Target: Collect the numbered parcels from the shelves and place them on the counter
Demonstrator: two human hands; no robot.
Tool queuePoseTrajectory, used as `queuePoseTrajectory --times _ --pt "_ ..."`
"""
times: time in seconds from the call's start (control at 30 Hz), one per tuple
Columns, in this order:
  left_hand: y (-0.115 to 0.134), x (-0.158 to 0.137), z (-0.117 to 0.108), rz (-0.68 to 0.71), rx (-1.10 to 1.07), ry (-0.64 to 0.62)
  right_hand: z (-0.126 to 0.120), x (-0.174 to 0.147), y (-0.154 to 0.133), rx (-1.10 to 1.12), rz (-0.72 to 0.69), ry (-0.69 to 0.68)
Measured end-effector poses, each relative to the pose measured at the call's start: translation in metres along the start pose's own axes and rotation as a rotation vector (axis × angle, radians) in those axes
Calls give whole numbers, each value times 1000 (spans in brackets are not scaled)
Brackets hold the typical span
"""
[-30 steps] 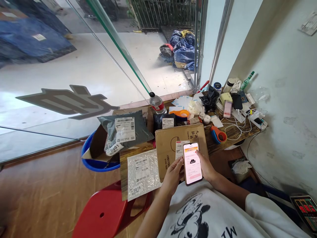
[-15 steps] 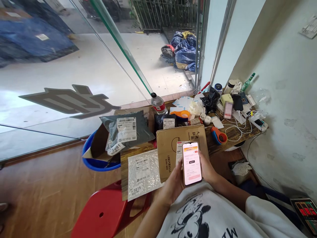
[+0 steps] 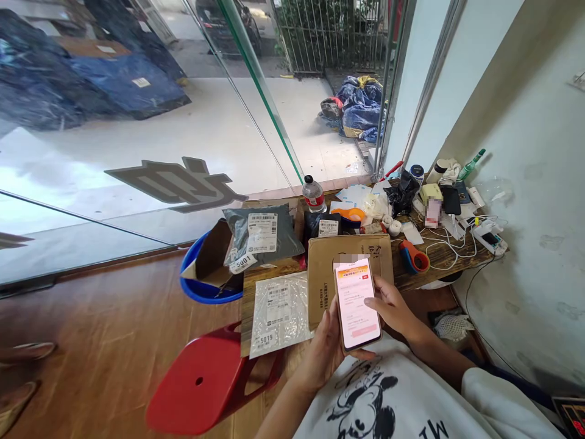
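Note:
A smartphone (image 3: 357,305) with a lit, mostly pink and white screen is held over my lap, in front of the table edge. My left hand (image 3: 326,341) is closed around its left side and lower back, a fingertip showing beneath the bottom edge. At the right edge is my right hand (image 3: 393,310), its thumb over the screen and its other fingers by the upper side, partly hidden. Just behind the phone lies a brown cardboard box (image 3: 320,268). Beside that, a clear plastic mailer (image 3: 297,311) with labels overhangs the table edge.
A grey parcel (image 3: 286,235) lies partly over a blue basin (image 3: 189,286). A bottle (image 3: 314,198), tape dispensers (image 3: 415,257), phones (image 3: 451,200) and white cables (image 3: 445,265) crowd the wooden table (image 3: 470,251). Below stands a red stool (image 3: 201,366). At far left a person's feet (image 3: 21,390) show.
My right thumb has moved from the phone's right edge onto its screen. The phone sits tilted a little more, with my left fingertip showing beneath it. The view has swung left.

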State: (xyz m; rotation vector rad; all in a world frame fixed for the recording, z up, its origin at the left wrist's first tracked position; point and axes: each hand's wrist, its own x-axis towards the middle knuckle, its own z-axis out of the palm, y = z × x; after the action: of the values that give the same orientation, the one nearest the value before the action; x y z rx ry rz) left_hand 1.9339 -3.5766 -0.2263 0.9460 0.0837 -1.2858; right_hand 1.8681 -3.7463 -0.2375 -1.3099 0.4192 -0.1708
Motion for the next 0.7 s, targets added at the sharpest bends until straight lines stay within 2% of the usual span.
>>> queuePoseTrajectory --times 0.23,0.33,0.43,0.57,0.63,0.7 --pt "-8 -6 -3 97 -117 -62 9 4 3 -11 33 45" --pt "-6 -12 -2 97 -137 -72 11 2 6 -81 -42 21" --pt "-6 -12 -4 111 -139 -84 8 -5 11 -233 -347 0" --pt "-9 -9 -9 121 -149 -93 -5 -16 17 -691 -843 -32" --pt "-9 -8 -10 110 -146 -103 -12 -19 21 -846 -981 -3" --pt "-8 -8 -11 102 -145 -111 -17 -21 24 -926 -1050 40"
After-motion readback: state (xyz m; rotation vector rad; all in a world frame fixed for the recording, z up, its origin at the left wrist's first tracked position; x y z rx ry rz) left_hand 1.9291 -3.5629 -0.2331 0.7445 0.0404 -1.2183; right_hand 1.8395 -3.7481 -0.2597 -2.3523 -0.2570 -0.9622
